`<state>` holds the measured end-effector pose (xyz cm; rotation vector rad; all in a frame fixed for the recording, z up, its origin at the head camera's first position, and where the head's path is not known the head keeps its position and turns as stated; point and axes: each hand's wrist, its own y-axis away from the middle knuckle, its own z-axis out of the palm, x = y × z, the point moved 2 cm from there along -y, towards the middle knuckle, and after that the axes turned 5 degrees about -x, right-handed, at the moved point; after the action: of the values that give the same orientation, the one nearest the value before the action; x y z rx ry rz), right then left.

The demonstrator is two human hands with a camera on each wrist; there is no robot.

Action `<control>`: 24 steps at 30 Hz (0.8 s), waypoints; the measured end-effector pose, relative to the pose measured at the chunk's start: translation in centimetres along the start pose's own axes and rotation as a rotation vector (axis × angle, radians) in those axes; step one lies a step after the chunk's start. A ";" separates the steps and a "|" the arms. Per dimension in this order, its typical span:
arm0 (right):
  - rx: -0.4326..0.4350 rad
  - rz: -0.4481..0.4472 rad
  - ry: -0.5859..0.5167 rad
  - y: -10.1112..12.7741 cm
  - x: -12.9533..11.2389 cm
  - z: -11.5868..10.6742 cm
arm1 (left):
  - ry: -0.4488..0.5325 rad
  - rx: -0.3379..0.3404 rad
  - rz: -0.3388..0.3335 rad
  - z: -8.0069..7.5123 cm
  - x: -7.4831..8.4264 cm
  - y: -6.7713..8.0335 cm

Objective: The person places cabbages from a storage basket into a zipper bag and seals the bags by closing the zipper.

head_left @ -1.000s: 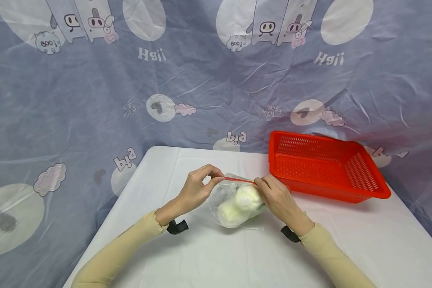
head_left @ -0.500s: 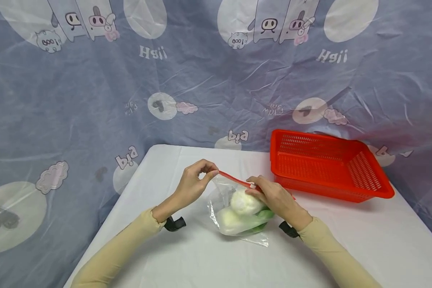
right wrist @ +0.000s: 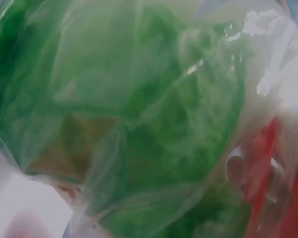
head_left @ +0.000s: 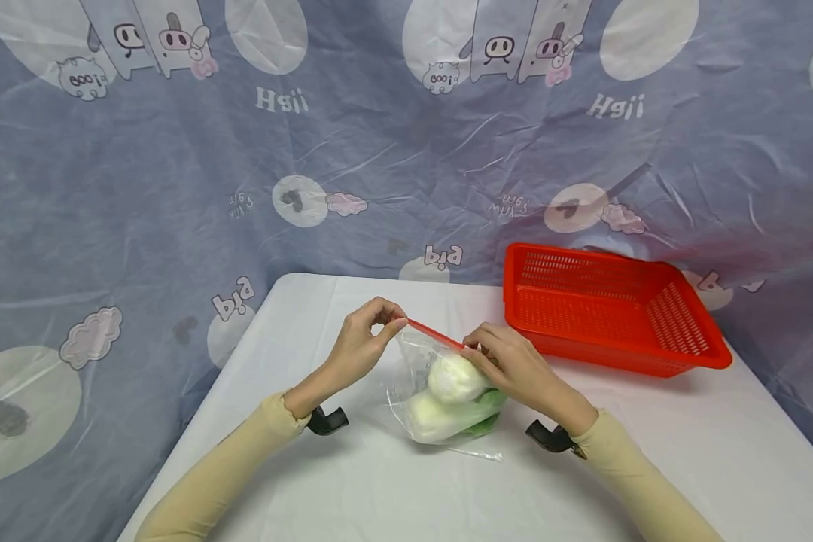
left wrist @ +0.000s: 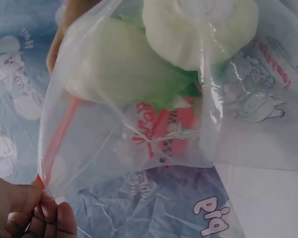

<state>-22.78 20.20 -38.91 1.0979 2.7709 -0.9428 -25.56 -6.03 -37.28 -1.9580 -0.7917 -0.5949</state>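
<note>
On bench: left hand pinches zip-bag corner; right hand pinches red seal midway; closure seemingly unfinished.

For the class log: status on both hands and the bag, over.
Left hand pinches the red zip strip's end; right hand pinches the strip farther along. Clear bag of pale vegetables rests on the table. Red basket stands apart, nothing blocking.
</note>
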 end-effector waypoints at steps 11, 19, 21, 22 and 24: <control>-0.198 0.022 -0.302 0.2 0.4 -0.5 | -0.001 -0.018 -0.015 -0.2 -0.2 0.3; -0.205 0.151 -0.319 -1.1 0.1 -0.3 | 0.018 -0.035 -0.026 0.1 -0.5 0.7; -0.223 0.191 -0.347 -1.6 0.2 -0.3 | 0.015 -0.032 -0.023 0.2 -0.5 0.7; -0.243 0.210 -0.360 -1.7 0.5 -0.2 | 0.011 -0.032 -0.018 0.2 -0.5 0.7; -0.289 0.238 -0.401 -2.0 0.9 -0.2 | -0.001 -0.030 -0.003 0.1 -0.5 0.7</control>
<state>-24.67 19.76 -37.88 1.0286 2.3016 -0.6268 -25.42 -6.32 -38.09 -1.9850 -0.7901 -0.6112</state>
